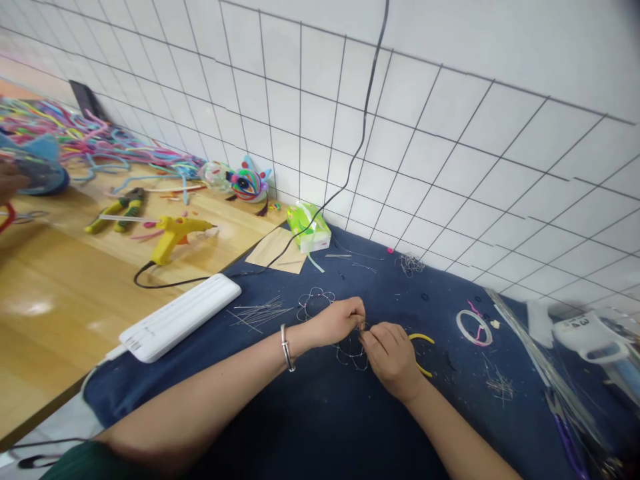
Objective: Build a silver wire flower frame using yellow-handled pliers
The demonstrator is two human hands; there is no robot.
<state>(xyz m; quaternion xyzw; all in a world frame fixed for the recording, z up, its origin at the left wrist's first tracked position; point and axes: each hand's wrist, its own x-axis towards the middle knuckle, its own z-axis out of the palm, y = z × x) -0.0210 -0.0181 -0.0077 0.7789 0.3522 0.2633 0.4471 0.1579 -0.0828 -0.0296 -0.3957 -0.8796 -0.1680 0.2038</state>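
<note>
My left hand (336,321) and my right hand (393,357) meet over the dark blue cloth (310,413), fingertips pinched together on a thin wire piece. Below and between them hang the looped outlines of this wire shape (353,360). Just behind my left wrist lies a flower-shaped wire frame (316,297) with rounded petals. Yellow-handled pliers (423,338) rest beside my right hand, partly hidden by it. Loose straight wires (263,312) are scattered left of the flower frame.
A white power strip (180,317) crosses the cloth's left edge. A yellow glue gun (175,238) and pliers (131,208) lie on the wooden table (65,287). Tissues (309,227) stand near the grid wall. Another person's hand (10,180) shows far left. Purple-handled scissors (567,433) lie right.
</note>
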